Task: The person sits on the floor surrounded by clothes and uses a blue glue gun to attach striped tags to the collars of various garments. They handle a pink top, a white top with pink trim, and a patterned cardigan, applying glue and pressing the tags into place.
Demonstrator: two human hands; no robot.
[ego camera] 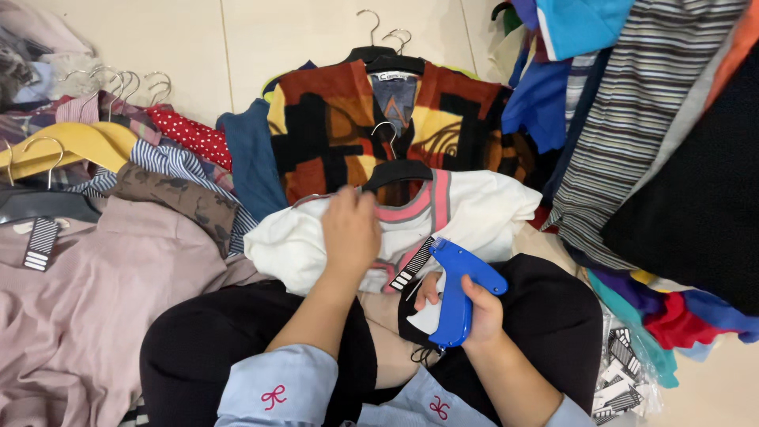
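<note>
- Striped black-and-white tag [412, 265] hangs at the neckline of the white top [474, 209], just beside the gun's nose.
- A like tag [39, 243] lies on the mauve garment [95, 300] at far left.
- Clear bag of spare tags [621, 379], striped black and white, sits low right by the knee.
- Blue tagging gun [458, 292]: plastic, pistol-shaped, nose tilted up-left toward the collar.
- Right hand [474, 312] closed round the gun's grip.
- Left hand [350, 233] pressed on the white top, fingers curled into the cloth; can't tell whether it pinches it.
- White top, pink-and-grey collar trim, on a black hanger [395, 170], lies across the lap.
- Patterned orange shirt [332, 130] behind.
</note>
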